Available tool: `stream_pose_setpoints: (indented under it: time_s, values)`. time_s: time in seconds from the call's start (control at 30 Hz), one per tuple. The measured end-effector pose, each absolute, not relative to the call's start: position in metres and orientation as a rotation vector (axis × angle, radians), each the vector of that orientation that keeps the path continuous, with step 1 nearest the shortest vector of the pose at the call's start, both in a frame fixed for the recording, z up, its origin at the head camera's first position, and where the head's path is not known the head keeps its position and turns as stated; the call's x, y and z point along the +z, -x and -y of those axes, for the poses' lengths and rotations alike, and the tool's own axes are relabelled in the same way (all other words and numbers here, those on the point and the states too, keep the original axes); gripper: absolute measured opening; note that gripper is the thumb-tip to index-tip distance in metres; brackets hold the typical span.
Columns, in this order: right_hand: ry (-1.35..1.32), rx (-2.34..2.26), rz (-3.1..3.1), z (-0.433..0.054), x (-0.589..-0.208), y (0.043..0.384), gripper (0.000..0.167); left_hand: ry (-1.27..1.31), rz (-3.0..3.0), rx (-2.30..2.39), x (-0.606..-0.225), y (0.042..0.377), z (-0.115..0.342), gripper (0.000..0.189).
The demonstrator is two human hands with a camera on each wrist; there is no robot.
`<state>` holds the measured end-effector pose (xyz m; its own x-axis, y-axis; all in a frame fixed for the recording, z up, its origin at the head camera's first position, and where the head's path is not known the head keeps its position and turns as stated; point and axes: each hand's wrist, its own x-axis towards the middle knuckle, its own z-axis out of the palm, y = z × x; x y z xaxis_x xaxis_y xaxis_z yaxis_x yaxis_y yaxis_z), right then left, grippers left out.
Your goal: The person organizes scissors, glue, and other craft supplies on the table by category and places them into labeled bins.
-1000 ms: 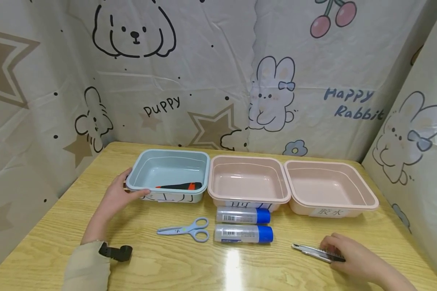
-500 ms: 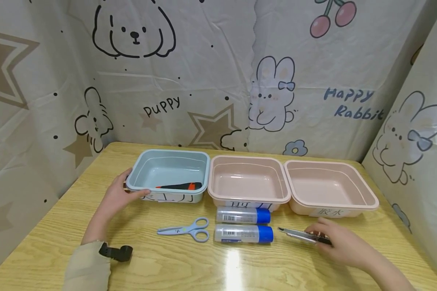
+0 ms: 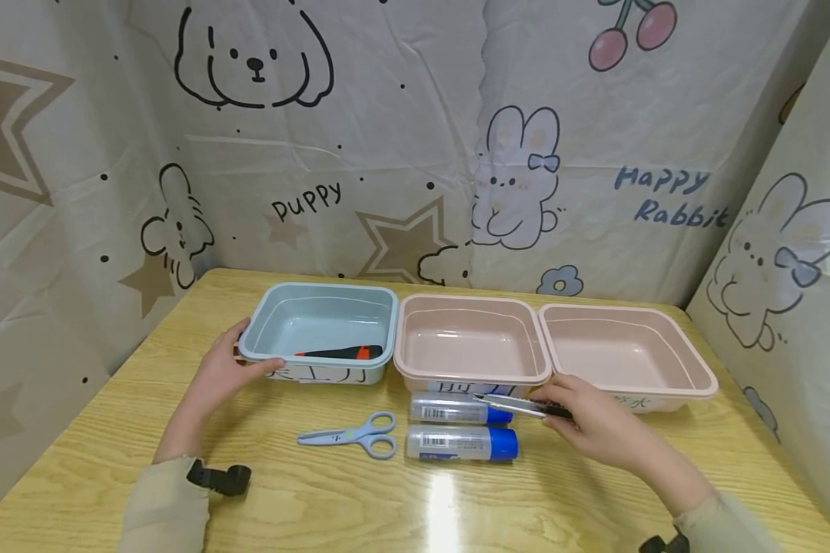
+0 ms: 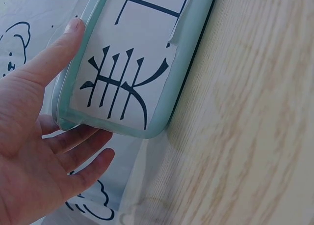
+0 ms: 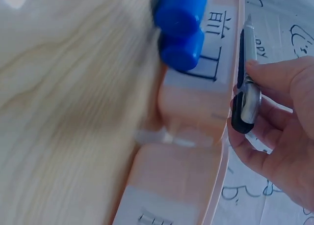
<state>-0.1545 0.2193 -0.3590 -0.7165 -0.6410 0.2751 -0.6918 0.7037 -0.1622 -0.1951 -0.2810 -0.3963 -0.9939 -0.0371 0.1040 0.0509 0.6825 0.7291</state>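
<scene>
My left hand (image 3: 228,376) holds the near left corner of a light blue bin (image 3: 325,326), thumb on the front rim and fingers round the side. Its front label (image 4: 117,87) bears large black characters. Inside lies a black and orange utility knife (image 3: 349,353). My right hand (image 3: 595,422) pinches a silver and black utility knife (image 3: 522,405) between thumb and fingers, its tip pointing left. In the head view this knife overlaps the upper glue stick (image 3: 446,410) and the front of the middle pink bin (image 3: 473,349). The right wrist view shows the knife (image 5: 251,95) beside the bin rims.
A second glue stick (image 3: 456,444) with a blue cap lies nearer me. Light blue scissors (image 3: 349,438) lie to its left on the wooden table (image 3: 304,507). Another pink bin (image 3: 622,353) stands at the right end of the row. A printed curtain (image 3: 387,153) hangs behind.
My right hand has carried the silver utility knife leftward and away from me, from the table's right side to over the upper glue stick. My left hand stays on the blue bin.
</scene>
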Motion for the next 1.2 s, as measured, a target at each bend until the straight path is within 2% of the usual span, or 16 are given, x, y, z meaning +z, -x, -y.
stream_pose_setpoints:
  time_s: [0.47, 0.73, 1.2]
  values:
    - [-1.089, 0.518, 2.574, -0.161, -0.35, 0.177, 0.028, 0.005, 2.78, -1.222, -0.396, 0.195, 0.284, 0.1]
    - [-1.145, 0.553, 2.496, -0.125, -0.361, 0.189, 0.023, 0.006, 2.782, -1.246, -0.398, 0.196, 0.283, 0.1]
    - [-1.172, 0.602, 2.526, -0.068, -0.354, 0.216, 0.015, 0.018, 2.78, -1.241, -0.396, 0.195, 0.282, 0.099]
